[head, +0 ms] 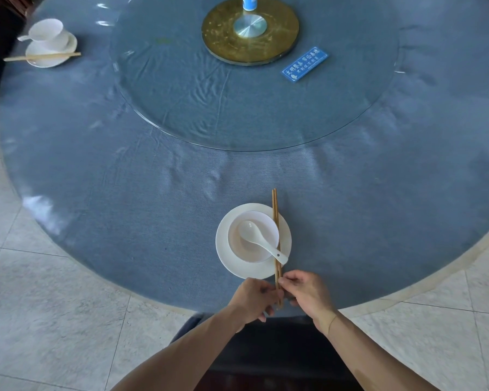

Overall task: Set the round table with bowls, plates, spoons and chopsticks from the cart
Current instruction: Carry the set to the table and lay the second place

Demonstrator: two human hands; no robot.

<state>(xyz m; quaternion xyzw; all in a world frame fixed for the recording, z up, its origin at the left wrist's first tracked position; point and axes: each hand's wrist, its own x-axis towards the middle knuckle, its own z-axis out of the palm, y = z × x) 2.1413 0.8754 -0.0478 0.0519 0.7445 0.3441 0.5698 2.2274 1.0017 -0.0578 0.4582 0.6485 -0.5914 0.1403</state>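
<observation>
A white plate sits near the front edge of the round table. A white bowl stands on it with a white spoon inside, its handle pointing to the lower right. A pair of wooden chopsticks lies across the plate's right side, pointing away from me. My left hand and my right hand both pinch the near ends of the chopsticks at the table's edge.
A second setting lies at the far left: a plate, a bowl with a spoon, and chopsticks. A glass turntable with a gold hub, a blue card and a blue-and-white bottle fills the centre. Tiled floor surrounds the table.
</observation>
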